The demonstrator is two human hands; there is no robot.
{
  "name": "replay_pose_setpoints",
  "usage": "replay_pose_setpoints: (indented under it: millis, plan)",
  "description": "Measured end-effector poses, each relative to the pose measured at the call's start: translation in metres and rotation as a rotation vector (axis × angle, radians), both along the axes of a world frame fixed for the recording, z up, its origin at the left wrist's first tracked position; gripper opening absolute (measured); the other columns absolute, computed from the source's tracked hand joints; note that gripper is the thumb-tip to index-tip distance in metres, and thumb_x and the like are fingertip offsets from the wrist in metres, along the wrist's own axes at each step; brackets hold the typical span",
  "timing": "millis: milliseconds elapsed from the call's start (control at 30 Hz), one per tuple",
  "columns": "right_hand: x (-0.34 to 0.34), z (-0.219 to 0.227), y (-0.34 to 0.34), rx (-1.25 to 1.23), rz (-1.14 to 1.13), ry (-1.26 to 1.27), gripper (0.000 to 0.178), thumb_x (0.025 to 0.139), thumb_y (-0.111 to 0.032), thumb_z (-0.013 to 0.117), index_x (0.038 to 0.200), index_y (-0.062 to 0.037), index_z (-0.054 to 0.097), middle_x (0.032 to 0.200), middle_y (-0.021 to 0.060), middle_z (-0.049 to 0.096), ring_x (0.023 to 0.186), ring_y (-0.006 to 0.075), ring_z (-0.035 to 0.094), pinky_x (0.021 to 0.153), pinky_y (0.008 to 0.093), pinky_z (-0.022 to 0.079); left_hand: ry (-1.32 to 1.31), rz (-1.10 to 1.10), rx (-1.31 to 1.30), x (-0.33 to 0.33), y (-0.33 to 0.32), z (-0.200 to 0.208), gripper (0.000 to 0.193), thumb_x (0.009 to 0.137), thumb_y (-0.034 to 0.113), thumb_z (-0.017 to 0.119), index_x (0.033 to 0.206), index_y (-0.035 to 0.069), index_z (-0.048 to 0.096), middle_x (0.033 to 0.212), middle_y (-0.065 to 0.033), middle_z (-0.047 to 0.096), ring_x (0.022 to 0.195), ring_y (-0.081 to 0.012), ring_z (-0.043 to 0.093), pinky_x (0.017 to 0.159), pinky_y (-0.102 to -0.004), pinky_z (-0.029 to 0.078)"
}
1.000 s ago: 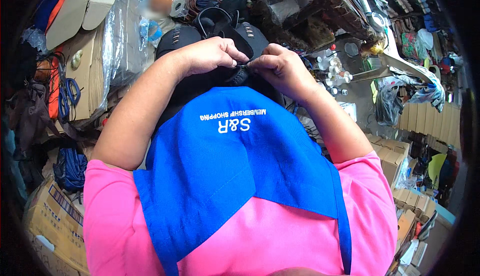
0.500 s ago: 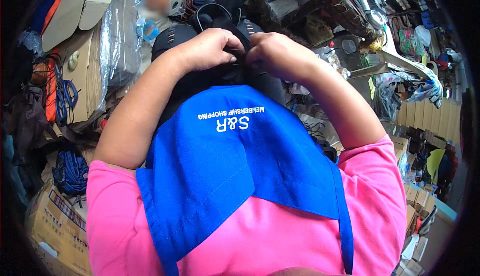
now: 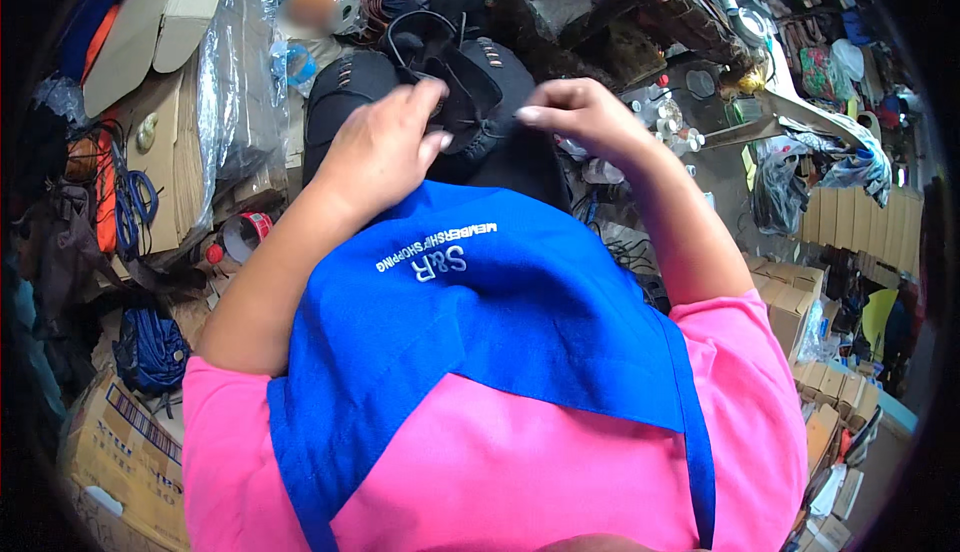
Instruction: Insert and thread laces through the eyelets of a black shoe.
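A black strapped leather-like piece [image 3: 470,92], perhaps a sandal, rests on my lap between my knees, with a loop standing up at its far end. A thin strand shows at its near right part. My left hand [image 3: 385,142] is at its left side, thumb and fingers apart; whether the fingertips touch it is unclear. Off its right side, my right hand [image 3: 580,117] is raised with thumb and forefinger pinched together. What is in that pinch, if anything, is too small to make out. A blue apron [image 3: 500,302] covers my front up to the piece.
Flattened cardboard [image 3: 165,162] and clear plastic wrap [image 3: 240,82] stand at the left, with blue-handled scissors [image 3: 135,197] beside them. A wrapped orange spool [image 3: 325,4] lies beyond my knees. Small bottles [image 3: 670,122] and a metal stand [image 3: 790,112] are at the right. A printed carton [image 3: 120,462] sits lower left.
My hands have moved apart, the left slightly left and nearer, the right to the right, uncovering more of the black piece. My left fingers have spread.
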State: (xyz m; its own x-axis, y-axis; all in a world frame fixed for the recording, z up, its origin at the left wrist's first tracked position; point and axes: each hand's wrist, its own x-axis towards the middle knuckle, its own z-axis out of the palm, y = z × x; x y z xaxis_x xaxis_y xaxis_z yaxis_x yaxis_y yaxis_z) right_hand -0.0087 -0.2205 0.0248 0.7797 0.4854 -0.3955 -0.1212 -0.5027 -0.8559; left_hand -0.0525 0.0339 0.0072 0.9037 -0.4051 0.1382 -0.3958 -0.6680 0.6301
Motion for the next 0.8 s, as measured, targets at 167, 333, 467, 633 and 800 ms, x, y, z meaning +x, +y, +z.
replay_pose_setpoints:
  millis: [167,333,467,633,800]
  plan:
    - [-0.004,0.016,-0.08,1.005,-0.328,0.308,0.031,0.09,-0.029,0.058,0.106,-0.0026,0.06,0.074,-0.0034,0.052,0.066,0.0078,0.049,0.084,0.0351,0.049,0.193,-0.045,0.201,-0.013,0.038,0.024,0.021,0.08,0.019,0.066,0.083,-0.001,0.061,0.086,-0.0182,0.061,0.086,-0.0343,0.06,0.076,-0.0394,0.048]
    - [-0.006,0.018,-0.07,-0.026,-0.175,0.036,0.032,0.09,-0.031,0.059,0.107,-0.0041,0.065,0.076,-0.0042,0.057,0.069,0.0054,0.05,0.079,0.0261,0.045,0.422,0.113,-0.349,0.012,0.034,0.019,0.029,0.093,0.026,0.052,0.095,-0.001,0.062,0.091,-0.0125,0.062,0.098,-0.0225,0.058,0.088,-0.0321,0.043]
    - [-0.024,0.002,-0.027,-0.364,0.037,-0.108,0.034,0.091,-0.034,0.057,0.1,-0.0019,0.065,0.087,0.0073,0.065,0.08,0.015,0.059,0.073,0.0284,0.045,0.761,-0.051,-1.423,0.011,-0.005,0.019,0.035,0.099,0.032,0.039,0.087,0.003,0.056,0.078,-0.0076,0.058,0.084,-0.0208,0.056,0.089,-0.0353,0.041]
    - [-0.047,-0.012,-0.055,-0.633,0.32,-0.757,0.035,0.089,-0.032,0.056,0.063,-0.0078,0.052,0.063,0.0101,0.055,0.066,0.0305,0.055,0.069,0.0395,0.037,0.949,0.308,-1.611,0.018,0.036,0.003,0.046,0.099,0.032,0.04,0.057,0.018,0.029,0.052,0.0047,0.026,0.046,-0.0087,0.025,0.062,-0.0288,0.033]
    - [-0.055,-0.044,-0.067,-0.175,-0.14,-0.185,0.025,0.09,-0.032,0.057,0.089,-0.0072,0.059,0.064,0.0011,0.049,0.065,0.0194,0.049,0.064,0.0321,0.036,0.851,0.195,-1.311,0.032,0.046,0.001,0.039,0.099,0.033,0.042,0.067,0.011,0.045,0.066,-0.0032,0.053,0.051,-0.0108,0.045,0.069,-0.0298,0.045]
